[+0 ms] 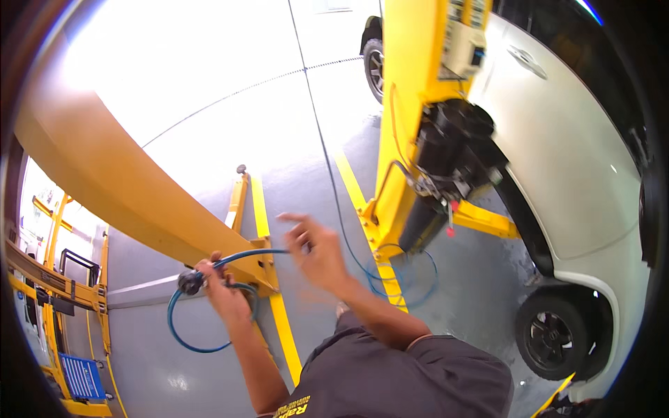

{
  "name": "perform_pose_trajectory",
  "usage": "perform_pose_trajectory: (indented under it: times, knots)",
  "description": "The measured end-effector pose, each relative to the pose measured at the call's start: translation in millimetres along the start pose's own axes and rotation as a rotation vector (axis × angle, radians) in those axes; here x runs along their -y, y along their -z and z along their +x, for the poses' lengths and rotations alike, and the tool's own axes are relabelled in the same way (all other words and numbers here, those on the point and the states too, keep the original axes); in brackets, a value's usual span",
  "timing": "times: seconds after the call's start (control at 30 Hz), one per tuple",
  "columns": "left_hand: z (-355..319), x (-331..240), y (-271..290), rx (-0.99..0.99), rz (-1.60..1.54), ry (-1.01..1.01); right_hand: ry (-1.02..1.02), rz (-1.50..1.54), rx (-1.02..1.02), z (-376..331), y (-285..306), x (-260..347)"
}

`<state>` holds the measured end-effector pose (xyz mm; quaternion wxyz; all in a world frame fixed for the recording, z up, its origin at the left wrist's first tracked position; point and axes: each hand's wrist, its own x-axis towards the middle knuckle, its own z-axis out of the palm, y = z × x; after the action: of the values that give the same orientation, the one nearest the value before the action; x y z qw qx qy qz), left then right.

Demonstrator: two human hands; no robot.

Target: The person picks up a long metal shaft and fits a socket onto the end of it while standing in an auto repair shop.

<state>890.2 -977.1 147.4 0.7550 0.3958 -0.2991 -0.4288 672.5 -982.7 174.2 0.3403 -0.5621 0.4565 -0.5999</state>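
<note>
My left hand (226, 292) is closed around a blue hose (182, 327), beside a yellow lift post (160, 202). A dark round fitting (189, 281) sticks out on the left side of that hand. Below it the hose hangs in a loop, and another stretch runs across to my right hand (318, 254). The right hand is raised, its index finger stretched out and its other fingers curled where the hose meets them. Motion slightly blurs this hand, and the hose's end is hidden at its fingers.
A second yellow lift post (401, 139) carries a black motor unit (456, 143). Coiled blue hose (421, 282) lies at its base. A white car (571, 174) stands at right, a blue striped panel (82, 376) at lower left. Yellow lines (282, 327) mark the grey floor.
</note>
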Motion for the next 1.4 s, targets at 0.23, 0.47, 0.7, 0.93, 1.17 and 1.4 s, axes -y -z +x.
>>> perform_pose_trajectory:
  times: [0.23,0.47,0.7,0.93,1.17,1.4]
  knots:
    - [179,-33,-61,0.146,-0.147,-0.262,0.234,-0.378,-0.351,292,-34,-111]
    - [364,51,-139,0.368,-0.171,-0.054,-0.02,-0.745,-0.729,611,-19,-264]
    - [606,106,-184,0.451,-0.122,-0.11,-0.162,-0.964,-0.947,625,18,-448]
    - [793,161,-291,0.159,0.047,-0.382,-0.112,-0.848,-1.216,547,56,-376]
    - [962,280,-405,0.346,-0.157,-0.08,0.047,-0.831,-1.35,679,2,-477]
    - [1075,332,-489,0.486,-0.142,-0.042,-0.015,-0.704,-1.031,958,-116,-579]
